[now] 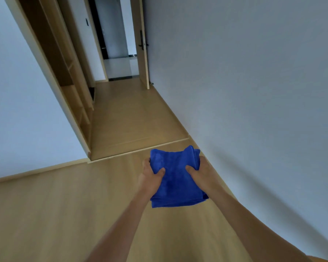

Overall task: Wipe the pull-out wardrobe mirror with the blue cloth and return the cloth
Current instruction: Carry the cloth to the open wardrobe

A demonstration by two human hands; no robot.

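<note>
- the blue cloth [175, 178] is held in mid-air in front of the person, above the wooden floor [45, 214], close to the white wall [254, 91] on the right; nothing carries it but the two hands.
- the left hand [151, 176] has its grip clamped on the cloth's left edge, thumb on top pressing into the fabric, fingers hidden beneath.
- the right hand [199, 173] has its grip clamped on the right edge in the same way, thumb on top.
- the cloth looks folded into several layers, soft and limp: the near edge sags and the far corners bunch up between the hands. it should be light, not fragile, and unlikely to slip, since the pile looks fuzzy.
- being floppy, it is best pinched at the side edges through all layers, as here, or gathered into one palm as a pad for wiping.
- the open wardrobe [70, 78] stands well apart on the left; no mirror can be made out, so the wiping seems not yet begun, or i cannot tell.
</note>
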